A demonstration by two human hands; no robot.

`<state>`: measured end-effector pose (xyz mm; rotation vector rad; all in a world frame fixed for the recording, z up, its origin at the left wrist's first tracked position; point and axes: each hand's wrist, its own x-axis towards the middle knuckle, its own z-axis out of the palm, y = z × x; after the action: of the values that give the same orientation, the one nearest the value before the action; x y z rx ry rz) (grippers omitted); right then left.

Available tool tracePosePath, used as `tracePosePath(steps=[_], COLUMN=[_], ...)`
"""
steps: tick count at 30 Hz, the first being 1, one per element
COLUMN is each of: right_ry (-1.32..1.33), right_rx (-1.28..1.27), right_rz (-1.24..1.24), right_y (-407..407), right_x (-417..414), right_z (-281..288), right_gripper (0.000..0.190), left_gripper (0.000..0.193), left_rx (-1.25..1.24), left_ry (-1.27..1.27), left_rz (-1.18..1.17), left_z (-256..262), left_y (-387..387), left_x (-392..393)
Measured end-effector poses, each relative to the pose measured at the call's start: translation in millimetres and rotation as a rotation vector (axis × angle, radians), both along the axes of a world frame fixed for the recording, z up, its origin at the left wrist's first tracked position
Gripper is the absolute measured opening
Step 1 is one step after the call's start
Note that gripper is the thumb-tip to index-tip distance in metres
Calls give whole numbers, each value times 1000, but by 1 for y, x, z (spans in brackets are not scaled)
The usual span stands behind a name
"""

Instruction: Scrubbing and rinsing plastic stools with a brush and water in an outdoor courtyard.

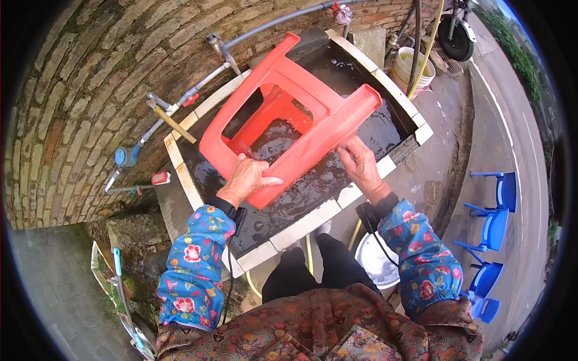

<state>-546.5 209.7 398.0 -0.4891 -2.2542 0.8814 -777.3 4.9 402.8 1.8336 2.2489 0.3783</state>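
Observation:
A red plastic chair or stool (289,173) lies tipped over in a tiled basin (311,216) of dark water, its lower parts under the surface. My left hand (250,176) grips the chair's near left edge, the thumb on the outer face and the fingers over the rim of the opening. At the chair's right side, my right hand (360,164) has its fingers bent against the lower edge; its fingertips are partly hidden, so I cannot tell how firmly it holds. Both forearms wear blue flowered sleeve covers.
Pipes with a red-handled valve (190,99) and a blue water meter (125,156) run along the brick wall (90,90). A white bucket (413,67) stands beyond the basin. Several blue chairs (492,230) line the road at right. A round metal lid or basin (377,261) is near my legs.

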Motion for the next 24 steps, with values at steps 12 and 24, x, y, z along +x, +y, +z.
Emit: tracePosePath(steps=[12, 24], right_ry=[-4, 736], right_rx=[-1047, -1400], right_rz=[449, 221], right_y=[-180, -123], right_x=[-45, -75], right_z=[-41, 79], right_gripper=[57, 35], left_gripper=[59, 33], left_rx=[-128, 983], left_ry=[-197, -299], left_rz=[31, 541], left_z=[114, 173], left_y=[20, -67], left_x=[1, -64])
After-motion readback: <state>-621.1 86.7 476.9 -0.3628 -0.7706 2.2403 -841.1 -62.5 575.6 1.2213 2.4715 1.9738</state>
